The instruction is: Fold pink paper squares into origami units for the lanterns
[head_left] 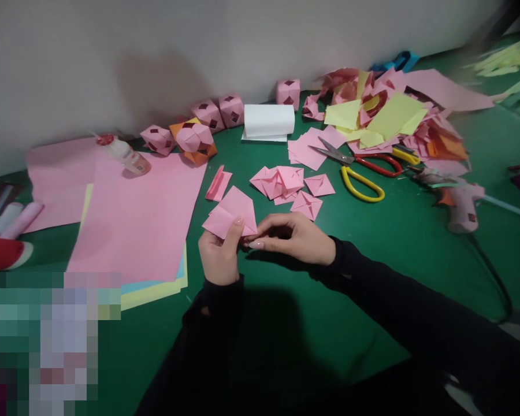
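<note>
A pink sheet of origami paper [234, 207], partly folded, is held up over the green table. My left hand [220, 254] grips its lower edge, thumb pressed on the front face. At the paper's lower right corner, the thumb and fingertips of my right hand [297, 237] are pinched together on it. Just beyond my hands lie several folded pink paper pieces [281, 180] in a loose pile. A narrow folded pink strip [219, 184] rests behind the held paper.
Pink sheets [138, 214] and a glue bottle [123, 155] are at left. Scissors [351, 164], a glue gun [459, 202] and paper scraps [394, 115] lie right. Along the wall stand pink paper cubes [208, 115] and a white paper roll [268, 120]. A pixelated patch covers the lower left.
</note>
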A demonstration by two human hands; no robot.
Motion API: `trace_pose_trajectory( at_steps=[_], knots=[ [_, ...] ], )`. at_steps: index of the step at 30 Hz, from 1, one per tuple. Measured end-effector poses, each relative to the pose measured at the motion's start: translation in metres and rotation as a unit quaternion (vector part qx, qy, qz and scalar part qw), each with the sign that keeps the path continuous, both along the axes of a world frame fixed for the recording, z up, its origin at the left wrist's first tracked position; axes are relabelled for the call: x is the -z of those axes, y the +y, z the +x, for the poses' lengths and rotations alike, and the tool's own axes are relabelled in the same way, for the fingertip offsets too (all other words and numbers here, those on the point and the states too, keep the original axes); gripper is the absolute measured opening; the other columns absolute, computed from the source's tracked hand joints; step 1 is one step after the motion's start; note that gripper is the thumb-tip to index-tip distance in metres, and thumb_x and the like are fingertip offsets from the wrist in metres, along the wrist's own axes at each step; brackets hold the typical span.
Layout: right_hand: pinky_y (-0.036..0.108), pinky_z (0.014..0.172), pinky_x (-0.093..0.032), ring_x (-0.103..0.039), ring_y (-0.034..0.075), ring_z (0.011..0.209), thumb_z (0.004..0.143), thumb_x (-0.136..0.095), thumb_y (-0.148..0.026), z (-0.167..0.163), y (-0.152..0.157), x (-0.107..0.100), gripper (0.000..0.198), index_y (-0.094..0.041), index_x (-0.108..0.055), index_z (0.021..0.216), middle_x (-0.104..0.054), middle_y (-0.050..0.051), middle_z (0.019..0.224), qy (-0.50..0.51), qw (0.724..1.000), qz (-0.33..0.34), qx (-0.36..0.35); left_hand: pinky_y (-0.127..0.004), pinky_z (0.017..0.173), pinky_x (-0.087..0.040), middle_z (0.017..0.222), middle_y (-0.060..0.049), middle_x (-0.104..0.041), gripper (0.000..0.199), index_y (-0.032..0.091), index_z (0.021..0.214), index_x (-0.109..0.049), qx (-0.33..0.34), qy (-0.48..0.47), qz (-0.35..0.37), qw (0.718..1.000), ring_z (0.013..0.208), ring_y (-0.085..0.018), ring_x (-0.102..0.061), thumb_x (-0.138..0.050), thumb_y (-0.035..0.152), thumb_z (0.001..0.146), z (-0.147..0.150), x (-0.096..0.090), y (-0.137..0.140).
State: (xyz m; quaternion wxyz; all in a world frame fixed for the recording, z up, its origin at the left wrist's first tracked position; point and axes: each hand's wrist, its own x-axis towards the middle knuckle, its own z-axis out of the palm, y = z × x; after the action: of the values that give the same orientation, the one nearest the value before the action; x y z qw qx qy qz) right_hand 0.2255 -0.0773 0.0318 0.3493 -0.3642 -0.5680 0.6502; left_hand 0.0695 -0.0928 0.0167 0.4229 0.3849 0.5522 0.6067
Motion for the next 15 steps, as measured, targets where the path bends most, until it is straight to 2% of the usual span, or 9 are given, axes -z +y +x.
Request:
trace_pose_trajectory(
  at_steps=[4,6,11,15],
  knots=[
    [0.023,0.057,-0.046,-0.057,0.01,0.06,0.073,-0.078,-0.039,-0.0008,0.0015,0.0001,0.025,-0.016,-0.071,0.078,-0.068,0.001,0.07,0.015,0.998,-0.021,0.059,-0.024,0.048,-0.043,0.053,0.002,-0.058,0.023,0.015,0.064,-0.062,-0.008,0.031,0.001,0.999,0.046,-0.01,-0.052,-0.072,0.032,0.077,0.0025,-0.0057,-0.001],
    [0.023,0.057,-0.047,-0.057,0.01,0.06,0.071,-0.079,-0.039,-0.0002,0.0034,0.0,0.026,-0.016,-0.071,0.078,-0.067,0.0,0.07,0.034,0.995,-0.037,0.083,-0.023,0.046,-0.043,0.052,0.002,-0.057,0.025,0.015,0.064,-0.061,0.013,0.054,-0.008,0.998,0.045,-0.01,-0.051,-0.07,0.034,0.078,0.0016,-0.0083,-0.002],
    [0.025,0.057,-0.05,-0.059,0.011,0.06,0.069,-0.08,-0.04,-0.0009,0.0064,0.0005,0.028,-0.015,-0.068,0.076,-0.065,0.0,0.068,0.054,0.989,-0.057,0.128,-0.021,0.043,-0.042,0.055,0.002,-0.062,0.025,0.014,0.08,-0.068,0.06,0.121,-0.01,0.991,0.043,-0.01,-0.052,-0.071,0.039,0.077,-0.0014,-0.0065,-0.0028],
    [0.024,0.057,-0.052,-0.059,0.011,0.061,0.071,-0.079,-0.041,-0.0004,0.0081,0.0014,0.029,-0.016,-0.066,0.076,-0.064,0.0,0.068,0.076,0.984,-0.055,0.151,-0.023,0.047,-0.046,0.064,-0.001,-0.067,0.033,0.014,0.094,-0.069,0.091,0.112,-0.005,0.99,0.05,-0.012,-0.058,-0.073,0.041,0.076,-0.0003,-0.0048,-0.0021]
  ],
)
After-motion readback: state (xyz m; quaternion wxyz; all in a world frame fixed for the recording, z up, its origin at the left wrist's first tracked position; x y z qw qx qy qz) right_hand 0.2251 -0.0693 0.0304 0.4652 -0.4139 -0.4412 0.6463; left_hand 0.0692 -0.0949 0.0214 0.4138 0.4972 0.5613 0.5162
